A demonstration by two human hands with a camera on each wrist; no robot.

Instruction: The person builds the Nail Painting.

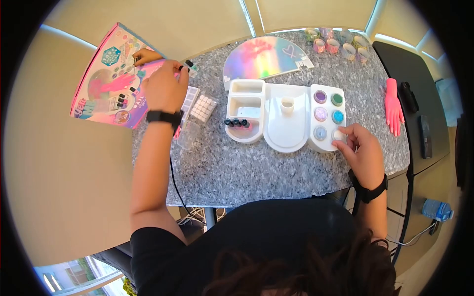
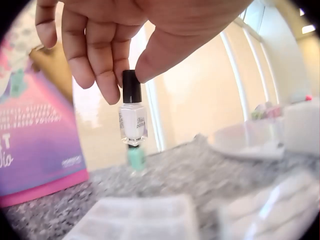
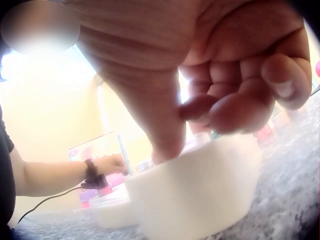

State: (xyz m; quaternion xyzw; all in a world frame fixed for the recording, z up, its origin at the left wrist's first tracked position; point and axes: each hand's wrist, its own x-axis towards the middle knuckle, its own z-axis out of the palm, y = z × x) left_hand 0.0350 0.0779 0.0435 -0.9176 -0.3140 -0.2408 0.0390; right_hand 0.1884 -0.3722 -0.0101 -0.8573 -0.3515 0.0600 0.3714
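Observation:
My left hand [image 1: 167,89] pinches the black cap of a white nail polish bottle [image 2: 133,122] between thumb and fingers, beside the box. Right behind that bottle, in the left wrist view, a mint green nail polish bottle [image 2: 136,159] stands on the table. My right hand [image 1: 366,153] is at the right end of a white organizer tray [image 1: 289,129]; its thumb and index finger pinch a small pale pot [image 1: 338,134] in the front right slot. The other slots hold glitter pots, among them a purple one [image 1: 320,96] and a blue one [image 1: 337,117]. Dark-capped bottles [image 1: 236,122] stand in the left section.
A colourful printed box [image 1: 106,74] stands at the left, near a clear case of white cubes [image 1: 203,108]. Behind the tray lies an iridescent half-round panel [image 1: 266,56]. Several small rolls [image 1: 332,47] sit at the back, and a pink model hand [image 1: 392,106] lies at right.

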